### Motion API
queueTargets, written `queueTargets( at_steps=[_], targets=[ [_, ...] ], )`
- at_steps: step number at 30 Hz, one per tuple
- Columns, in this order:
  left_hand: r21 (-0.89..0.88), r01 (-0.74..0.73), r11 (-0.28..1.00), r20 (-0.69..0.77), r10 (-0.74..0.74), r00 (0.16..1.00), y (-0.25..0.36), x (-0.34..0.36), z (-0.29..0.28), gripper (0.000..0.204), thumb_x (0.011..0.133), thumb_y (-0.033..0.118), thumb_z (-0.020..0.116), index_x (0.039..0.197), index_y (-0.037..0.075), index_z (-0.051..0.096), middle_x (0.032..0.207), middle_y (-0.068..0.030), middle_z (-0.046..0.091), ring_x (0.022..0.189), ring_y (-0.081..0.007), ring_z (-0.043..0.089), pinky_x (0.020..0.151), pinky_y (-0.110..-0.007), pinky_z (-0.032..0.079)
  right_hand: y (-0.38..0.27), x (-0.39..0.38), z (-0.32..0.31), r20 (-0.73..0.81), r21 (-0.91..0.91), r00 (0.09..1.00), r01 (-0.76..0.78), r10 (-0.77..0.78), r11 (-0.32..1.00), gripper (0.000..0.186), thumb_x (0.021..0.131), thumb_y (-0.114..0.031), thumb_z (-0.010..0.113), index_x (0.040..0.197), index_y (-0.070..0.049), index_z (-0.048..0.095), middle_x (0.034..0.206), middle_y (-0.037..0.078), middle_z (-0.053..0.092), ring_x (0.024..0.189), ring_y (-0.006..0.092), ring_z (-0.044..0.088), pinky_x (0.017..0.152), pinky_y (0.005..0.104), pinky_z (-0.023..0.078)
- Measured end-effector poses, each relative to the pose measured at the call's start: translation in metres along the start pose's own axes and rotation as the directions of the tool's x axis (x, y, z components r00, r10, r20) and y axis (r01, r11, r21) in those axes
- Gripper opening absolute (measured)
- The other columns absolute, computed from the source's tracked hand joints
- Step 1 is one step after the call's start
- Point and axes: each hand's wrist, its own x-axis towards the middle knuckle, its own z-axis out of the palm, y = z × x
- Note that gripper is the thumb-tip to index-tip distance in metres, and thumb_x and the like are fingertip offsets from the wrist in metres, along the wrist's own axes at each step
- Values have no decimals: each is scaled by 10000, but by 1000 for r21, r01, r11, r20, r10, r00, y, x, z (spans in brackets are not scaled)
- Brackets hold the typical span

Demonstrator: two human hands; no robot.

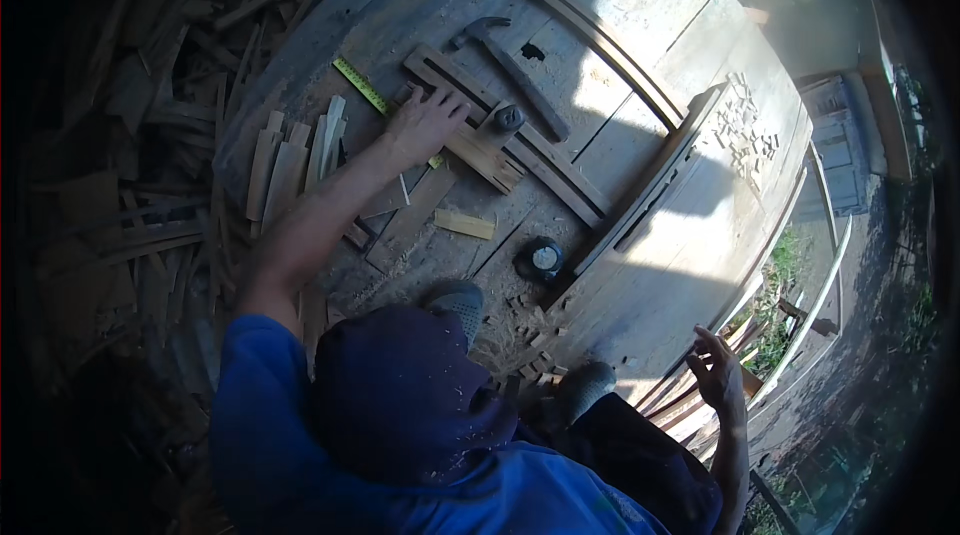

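Observation:
My left hand (428,123) lies across pieces of wood on the wooden work surface, its fingers apart and lightly bent. Under and beside it are a slotted wooden strip (560,173) and a short board (487,161) with notches at its end. A small dark round-topped object (509,118) sits on the strip. Close by lies a claw hammer (522,80), and a yellow tape measure blade (360,85) shows by my fingers. My right hand (715,370) hangs in the air at the right, fingers loosely curled and apart, with nothing visible in it.
A second slotted strip (600,43) meets a long beam (640,195) on the right. Near my feet stand a dark round container (540,259) and a yellowish wood block (464,225). Small wood bits (745,130) lie in sunlight; scrap wood (150,165) heaps at the left.

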Motion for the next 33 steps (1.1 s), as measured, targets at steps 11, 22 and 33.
queueTargets(
  at_steps=[11, 22, 33],
  targets=[
    [-105, -178, 979, 289, 201, 936, 18, -26, -157, 464, 736, 175, 797, 1154, 75, 620, 1099, -100, 607, 1097, -293, 603, 965, -479, 478, -19, -62, 27, -67, 83, 985, 166, -160, 983, 540, 893, -203, 801, 1367, -32, 606, 1145, 201, 685, 1014, 401, 693, 854, 441, 582],
    [-432, -683, 589, 147, 793, 591, 262, 32, -235, 646, 871, 504, 753, 1191, -28, 573, 1116, -165, 596, 1069, -318, 626, 875, -433, 535, -86, -4, 58, -272, -174, 799, 506, -535, 845, 837, 915, -438, 705, 1513, 69, 410, 1252, 202, 612, 1164, 365, 605, 1026, 491, 465],
    [-587, -269, 764, -169, 210, 963, 244, 97, -85, 309, 869, 196, 800, 1080, 28, 647, 1042, -160, 635, 925, -344, 652, 826, -437, 532, 57, 97, 148, -519, -230, 798, 215, -307, 949, 505, 892, -165, 597, 1390, -115, 530, 1188, 137, 587, 1187, 319, 578, 980, 483, 443]
  ],
)
